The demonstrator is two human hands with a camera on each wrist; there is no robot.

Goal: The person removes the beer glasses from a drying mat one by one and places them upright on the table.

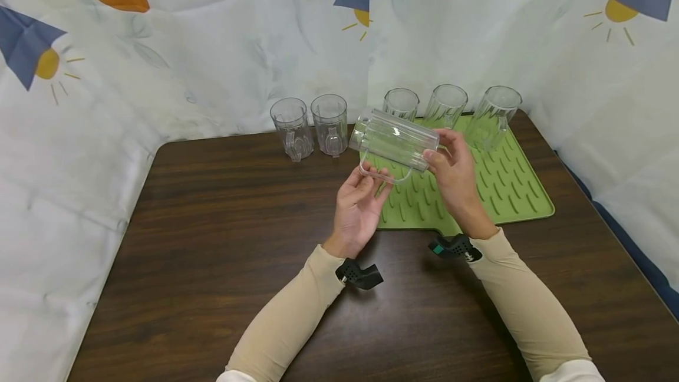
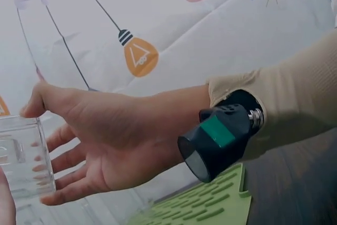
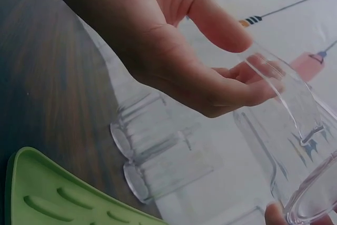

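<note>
A clear glass mug is held on its side above the front part of a green ridged drying mat. My right hand grips the mug's right end, thumb on the near side and fingers round the far side. My left hand is under the mug, palm up, its thumb and fingers at the handle. In the right wrist view the left hand has fingers curled at the handle. The left wrist view shows the right hand with its thumb over the glass edge.
Three clear mugs, a left one, a middle one and a right one, stand along the mat's back. Two more, one mug beside another mug, stand on the dark wooden table. A patterned white curtain hangs behind.
</note>
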